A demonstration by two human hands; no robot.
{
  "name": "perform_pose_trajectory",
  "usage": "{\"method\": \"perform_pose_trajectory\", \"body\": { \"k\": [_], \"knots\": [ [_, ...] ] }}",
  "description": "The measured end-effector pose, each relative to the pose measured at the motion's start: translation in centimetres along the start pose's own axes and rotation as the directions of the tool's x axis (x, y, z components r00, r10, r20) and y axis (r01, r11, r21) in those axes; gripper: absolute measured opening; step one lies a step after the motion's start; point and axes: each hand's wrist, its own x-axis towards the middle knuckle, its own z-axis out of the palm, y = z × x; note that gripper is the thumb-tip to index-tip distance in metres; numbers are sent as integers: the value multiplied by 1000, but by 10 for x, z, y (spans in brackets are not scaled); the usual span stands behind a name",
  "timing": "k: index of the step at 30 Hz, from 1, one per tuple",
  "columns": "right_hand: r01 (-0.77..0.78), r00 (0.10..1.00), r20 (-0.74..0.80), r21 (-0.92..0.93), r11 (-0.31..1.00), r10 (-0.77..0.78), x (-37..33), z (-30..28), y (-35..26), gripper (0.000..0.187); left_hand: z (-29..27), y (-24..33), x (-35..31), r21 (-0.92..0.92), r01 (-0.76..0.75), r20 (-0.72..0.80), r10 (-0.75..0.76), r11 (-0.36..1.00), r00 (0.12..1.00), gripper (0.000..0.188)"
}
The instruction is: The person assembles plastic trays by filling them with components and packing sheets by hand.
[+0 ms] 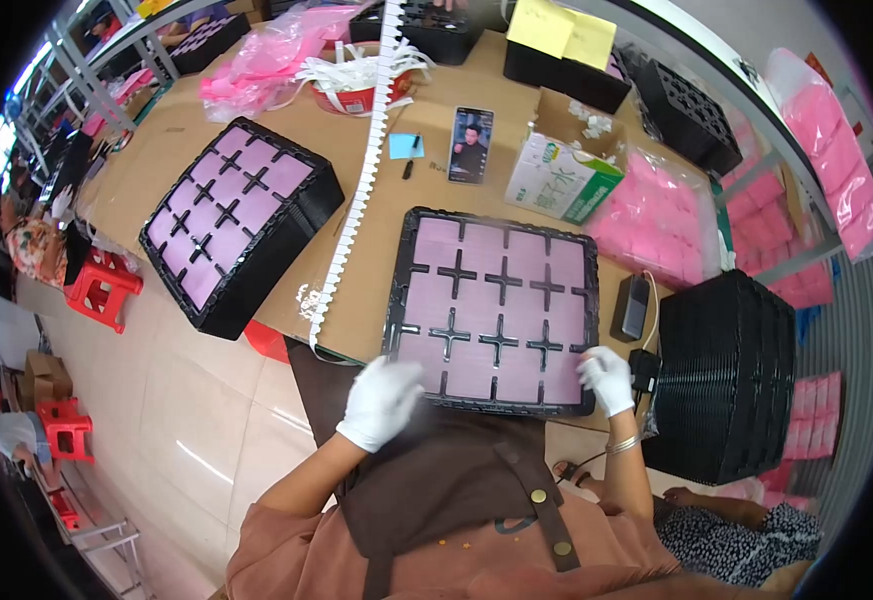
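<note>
In front of me on the table lies a black plastic tray (497, 403) with pink-lilac pieces (472, 315) filling its compartments between black cross-shaped dividers. My left hand (382, 403), in a white glove, is beside the tray's near left corner; motion smears its fingers. At the right rim, near the front corner, my white-gloved right hand (609, 381) has its fingers curled in over the edge. What these fingers hold, if anything, is hidden. To the left stands a stack of similar black trays (287, 250), its top one filled with pink-lilac pieces.
A white toothed strip (362, 190) crosses the table. Behind the tray are a phone (471, 145), a blue notepad (407, 146), a carton (567, 170) and a red basin (347, 98) of white strips. Bagged pink pieces (657, 220), a power bank (632, 307) and tall stacked black trays (722, 380) stand right.
</note>
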Motion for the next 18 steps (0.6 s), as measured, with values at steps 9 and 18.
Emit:
{"method": "perform_pose_trajectory", "body": {
  "k": [9, 18],
  "knots": [
    [65, 744, -563, -475, 878, -359, 14, -1, 38, 27, 15, -15, 4, -78, 486, -236, -490, 871, 839, 32],
    [455, 877, -286, 235, 859, -386, 16, 52, -98, 29, -106, -35, -26, -723, 272, -391, -701, 635, 597, 44]
  ]
}}
